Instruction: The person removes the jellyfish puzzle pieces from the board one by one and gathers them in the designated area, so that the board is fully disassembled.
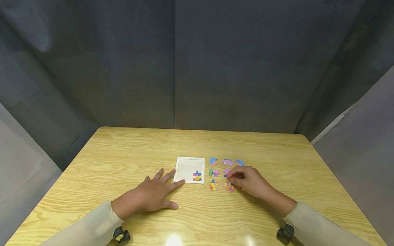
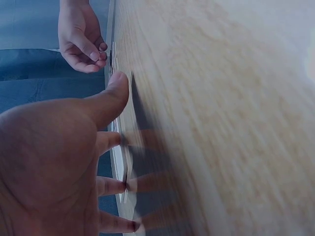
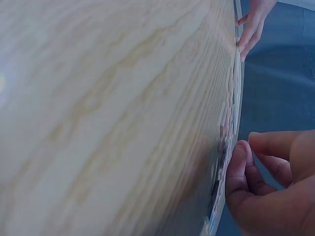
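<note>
A thin white square puzzle tray point(image 1: 188, 158) lies on the table. One colourful jigsaw piece point(image 1: 197, 176) sits in its lower right corner. My left hand point(image 1: 157, 193) is spread flat-fingered, with fingertips on the tray's left and front edges. To the right of the tray, several loose jigsaw pieces point(image 1: 228, 163) lie in rows. My right hand point(image 1: 250, 181) is over the middle row, its fingertips by a purple piece point(image 1: 226, 172). In the right wrist view, thumb and index fingertips point(image 3: 250, 137) stand slightly apart, with no piece seen between them. The hand hides part of the rows.
The pieces and tray lie on a light wooden table point(image 1: 141, 147). Dark curtains point(image 1: 234, 68) hang behind it, and pale panels point(image 1: 363, 153) stand at both sides. A dark device point(image 1: 121, 235) is strapped at each wrist.
</note>
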Tool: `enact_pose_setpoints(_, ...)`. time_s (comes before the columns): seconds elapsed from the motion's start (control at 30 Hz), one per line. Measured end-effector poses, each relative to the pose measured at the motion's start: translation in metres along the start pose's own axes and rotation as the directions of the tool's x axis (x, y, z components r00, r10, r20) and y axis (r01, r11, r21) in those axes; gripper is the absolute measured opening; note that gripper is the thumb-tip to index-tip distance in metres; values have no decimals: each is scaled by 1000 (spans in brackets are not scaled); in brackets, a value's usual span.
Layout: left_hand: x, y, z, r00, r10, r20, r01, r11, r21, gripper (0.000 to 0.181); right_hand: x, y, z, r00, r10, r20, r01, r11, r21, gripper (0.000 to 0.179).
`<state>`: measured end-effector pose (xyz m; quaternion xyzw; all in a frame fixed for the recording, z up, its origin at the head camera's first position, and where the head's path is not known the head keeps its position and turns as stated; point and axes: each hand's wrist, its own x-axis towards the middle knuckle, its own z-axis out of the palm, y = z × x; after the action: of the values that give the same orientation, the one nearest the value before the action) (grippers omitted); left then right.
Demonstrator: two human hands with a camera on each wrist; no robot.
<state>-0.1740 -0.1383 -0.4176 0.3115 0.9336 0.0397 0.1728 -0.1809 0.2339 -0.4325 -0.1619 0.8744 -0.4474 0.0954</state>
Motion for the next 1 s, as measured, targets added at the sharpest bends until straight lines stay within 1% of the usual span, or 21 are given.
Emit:
enact_pose_setpoints(0.3, 0, 0, 0, 1000, 2, 0, -2, 1000, -4, 81, 8, -8, 8, 999, -37, 37, 33, 994, 107, 13)
enact_pose_setpoints(0.5, 0, -1, 1, 1000, 3, -4, -3, 1000, -5, 81, 19, -15, 16, 998, -34, 55, 29, 996, 89, 12)
enact_pose_setpoints(0.63, 0, -1, 0, 1000, 6, -5, -6, 1000, -6, 81, 27, -18, 23, 998, -48, 30, 47, 998, 48, 10)
enact_pose_setpoints(0.73, 0, -1, 1, 1000, 10, -4, -10, 1000, -8, 81, 33, -21, 27, 997, -74, 14, 74, 997, 5, 9)
enact_pose_setpoints(1.0, 0, 0, 1, 1000, 2, -3, -2, 1000, -6, 81, 47, -31, 36, 996, -80, 42, 80, 997, 15, 13)
